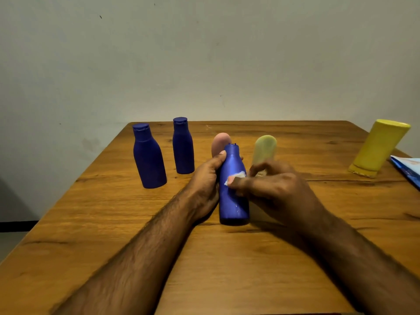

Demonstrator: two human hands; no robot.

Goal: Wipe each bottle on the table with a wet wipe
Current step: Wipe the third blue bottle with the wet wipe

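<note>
Blue plastic bottle with a narrow neck [234,189], my landmark: I am seeing it standing upright near the middle of the wooden table [113,223]. My left hand [204,185] is gripping its left side, thumb lying up by the neck, fingers curling behind. My right hand [272,189] is pinching a small white wet wipe [236,177] and pressing it against the bottle's front, fingers bent around the wipe.

Other entries, all placed from that bottle:
- two matching dark blue capped bottles, one [148,156] well to its left, one [183,146] left and farther back, both standing;
- a pink rounded bottle [219,142] sitting just behind it, partly hidden;
- a pale yellow-green rounded bottle [264,148] showing behind and right, above my right hand;
- a bright yellow plastic bottle [379,147] standing cap-down far to the right;
- a blue and white packet [406,169] lying at the right frame edge.
</note>
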